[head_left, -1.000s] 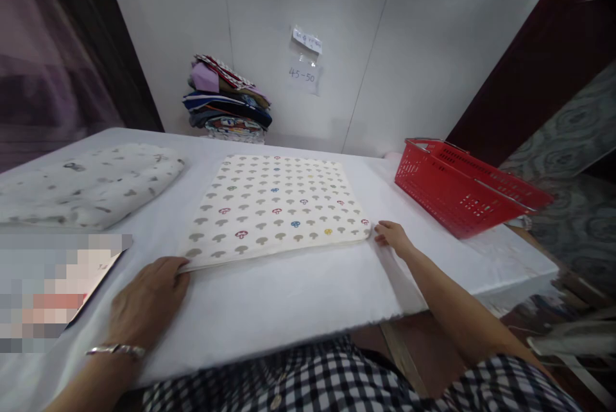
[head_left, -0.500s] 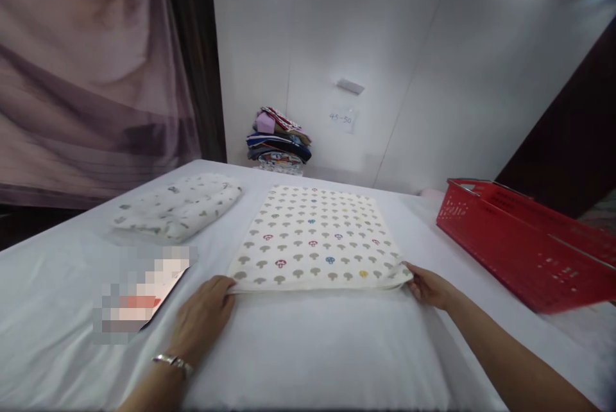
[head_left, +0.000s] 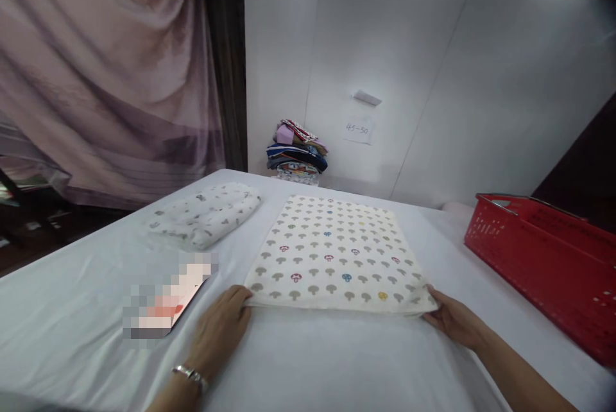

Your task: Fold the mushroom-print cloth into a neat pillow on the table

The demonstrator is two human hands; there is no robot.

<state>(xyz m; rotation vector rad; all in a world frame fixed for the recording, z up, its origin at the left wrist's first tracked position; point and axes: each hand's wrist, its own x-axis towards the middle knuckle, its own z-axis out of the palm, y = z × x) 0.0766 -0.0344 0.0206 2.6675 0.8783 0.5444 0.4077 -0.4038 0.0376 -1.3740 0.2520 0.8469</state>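
Observation:
A folded white cloth with a mushroom print (head_left: 337, 255) lies flat on the white table (head_left: 308, 360). My left hand (head_left: 219, 328), with a bracelet at the wrist, pinches the cloth's near left corner. At the near right corner my right hand (head_left: 452, 319) grips the cloth's edge, fingers tucked under it. Both near corners are slightly raised off the table.
A second folded white printed cloth (head_left: 205, 223) lies at the left. A blurred flat item (head_left: 166, 300) sits near my left hand. A red plastic basket (head_left: 548, 264) stands at the right. A stack of folded fabrics (head_left: 296, 152) rests against the back wall. A curtain hangs on the left.
The camera has tilted up and swung left, so the curtain now shows. Both hands went from resting at the cloth's near corners to gripping them, and the edge lifted slightly.

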